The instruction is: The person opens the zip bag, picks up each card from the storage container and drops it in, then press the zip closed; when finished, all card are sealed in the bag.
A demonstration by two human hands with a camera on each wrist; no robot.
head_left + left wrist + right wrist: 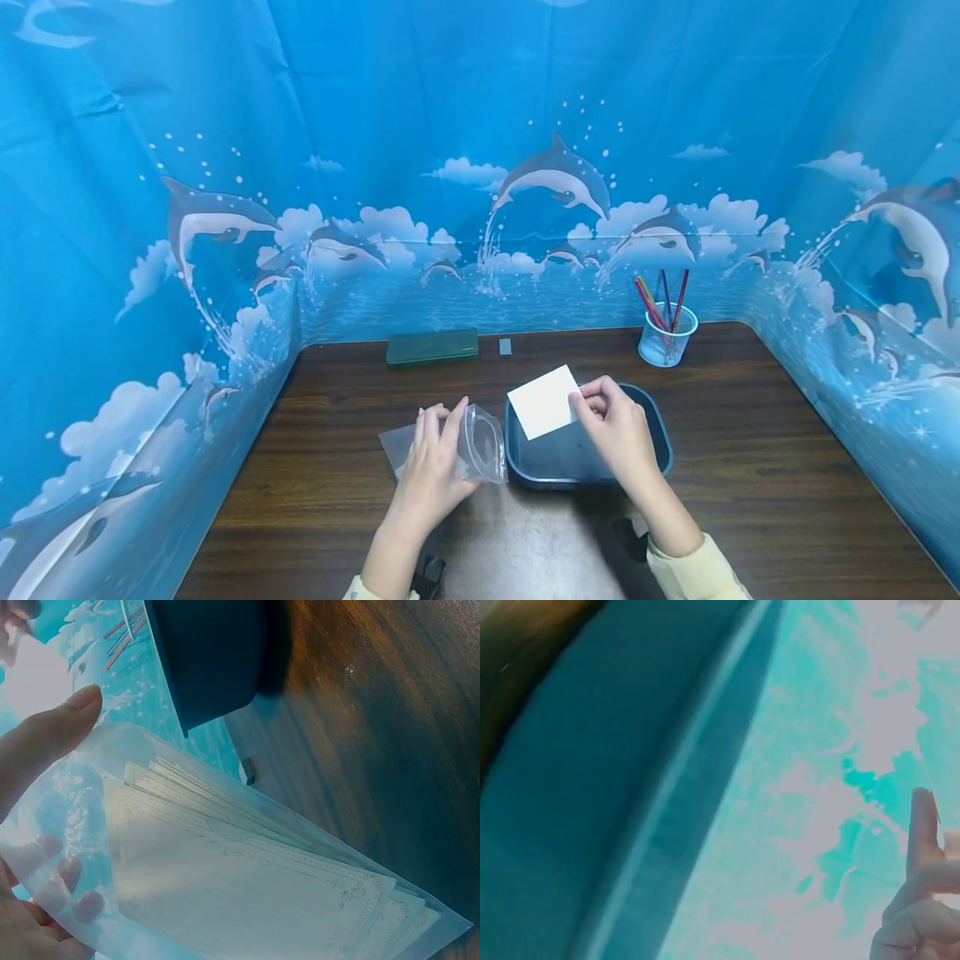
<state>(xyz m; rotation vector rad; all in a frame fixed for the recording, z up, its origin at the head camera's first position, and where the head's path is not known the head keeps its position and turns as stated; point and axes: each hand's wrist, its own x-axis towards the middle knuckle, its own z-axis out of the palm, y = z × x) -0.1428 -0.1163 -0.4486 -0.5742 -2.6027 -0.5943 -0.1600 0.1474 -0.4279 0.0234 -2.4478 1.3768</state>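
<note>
My left hand (429,467) grips a clear plastic bag (483,442) low over the table, its mouth gaping toward the right. Several pale cards (240,877) with ornate printed borders lie inside it, seen in the left wrist view. There, the thumb (64,731) is at the bag's mouth and the other fingers show through the plastic. Between thumb and fingers, my right hand (617,425) pinches a blank-looking white card (544,402) by its right edge. That card is held tilted above a dark blue tray (555,482), apart from the bag.
At the table's back stand a dark green case (432,347) and, right of it, a small grey piece (505,347). A light blue mesh cup (666,343) with several pencils is behind the tray. A dolphin-printed blue curtain (450,100) surrounds the brown wooden table (757,450).
</note>
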